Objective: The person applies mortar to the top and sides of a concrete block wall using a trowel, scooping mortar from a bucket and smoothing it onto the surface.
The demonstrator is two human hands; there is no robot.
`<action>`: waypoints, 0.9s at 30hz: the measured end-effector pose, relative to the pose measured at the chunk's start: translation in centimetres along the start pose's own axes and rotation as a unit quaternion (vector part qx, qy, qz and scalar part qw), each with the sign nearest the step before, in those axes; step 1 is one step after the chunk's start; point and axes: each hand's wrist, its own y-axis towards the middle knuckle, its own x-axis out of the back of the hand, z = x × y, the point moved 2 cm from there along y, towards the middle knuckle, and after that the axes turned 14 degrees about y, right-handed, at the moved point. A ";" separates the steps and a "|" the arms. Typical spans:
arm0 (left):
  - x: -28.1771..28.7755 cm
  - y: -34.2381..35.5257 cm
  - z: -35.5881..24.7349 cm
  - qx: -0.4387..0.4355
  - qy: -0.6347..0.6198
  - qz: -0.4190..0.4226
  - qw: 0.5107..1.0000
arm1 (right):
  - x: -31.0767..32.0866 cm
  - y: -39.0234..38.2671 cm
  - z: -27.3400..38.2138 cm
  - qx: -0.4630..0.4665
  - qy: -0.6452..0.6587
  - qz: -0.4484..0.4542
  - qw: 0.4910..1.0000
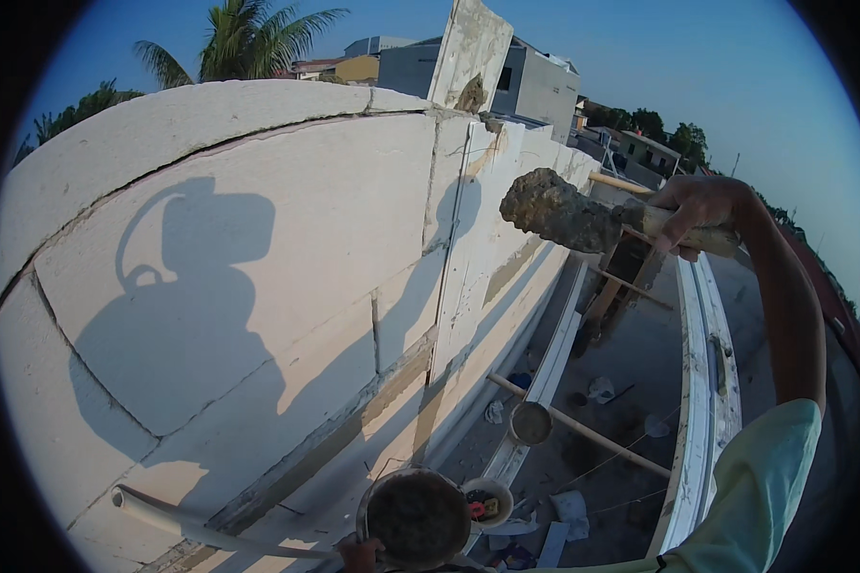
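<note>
My right hand [693, 212], raised at the upper right, is wrapped round the thick pale handle of a trowel [712, 239]. A rough grey lump of wet mortar [554, 208] covers its blade and hides its shape. The blade end points left, towards a white board [473, 277] fixed upright against a pale block wall [325, 220]. At the lower edge my left hand [360, 554] grips the rim of a round bucket [365, 511] that holds dark mortar. Only part of this hand shows.
White planks [693, 382] and thin poles [612, 439] span the space below on the right. A small mortar pail [530, 423] and a white tub of tools [502, 492] stand there. A pipe [191, 530] juts out low at left. A mortar-stained board [470, 53] rises above the wall.
</note>
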 end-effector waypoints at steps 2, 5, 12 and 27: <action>-2.5 2.1 0.7 -0.022 0.083 0.019 0.996 | 3.3 -1.5 2.9 -0.034 -0.021 -0.047 0.998; -2.6 0.7 -1.8 0.016 0.053 -0.012 0.998 | 7.8 1.8 5.9 -0.013 -0.038 -0.075 0.996; -4.7 3.6 2.6 -0.115 0.261 0.035 0.958 | 11.4 10.7 17.9 -0.127 -0.295 -0.173 0.931; -8.2 3.2 2.5 -0.084 0.097 0.021 0.991 | 2.4 16.7 26.1 -0.188 -0.600 -0.216 0.747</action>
